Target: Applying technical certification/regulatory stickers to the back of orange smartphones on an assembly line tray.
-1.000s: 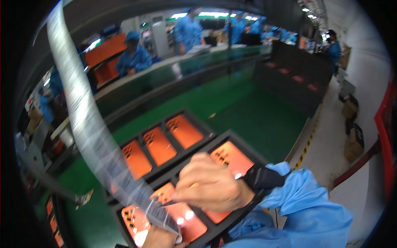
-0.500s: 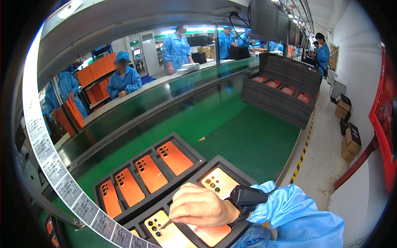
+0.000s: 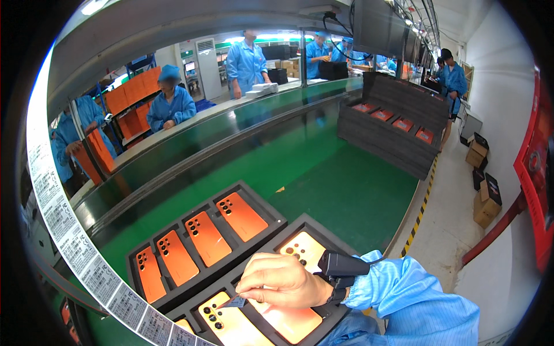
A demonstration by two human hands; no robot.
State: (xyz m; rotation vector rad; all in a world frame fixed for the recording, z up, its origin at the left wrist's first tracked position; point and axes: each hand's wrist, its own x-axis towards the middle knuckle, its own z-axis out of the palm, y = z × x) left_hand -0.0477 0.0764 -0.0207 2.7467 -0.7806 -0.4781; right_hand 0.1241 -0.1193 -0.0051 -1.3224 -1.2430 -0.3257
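My right hand (image 3: 283,281) pinches a thin, pointed tool (image 3: 228,302), perhaps tweezers. Its tip hovers at or just over the camera end of an orange phone (image 3: 235,327); contact cannot be made out. That phone lies back up in a black foam tray (image 3: 193,309). Under my palm is a second phone (image 3: 288,324), partly covered, and beyond my wrist a third phone (image 3: 304,248). A long white strip of printed labels (image 3: 95,269) curves down the left side, close to the camera. My left hand is out of sight.
Another black tray (image 3: 254,249) with several orange phones (image 3: 209,237) adjoins on the green bench (image 3: 340,190). Stacked black trays (image 3: 392,138) stand at the far right. People in blue work across the conveyor (image 3: 242,124). Cartons (image 3: 487,207) sit on the floor at right.
My right hand has shifted very little; the tool's thin tip now shows more clearly by the phone's cameras. The view has moved slightly, and the label strip sits a bit farther left.
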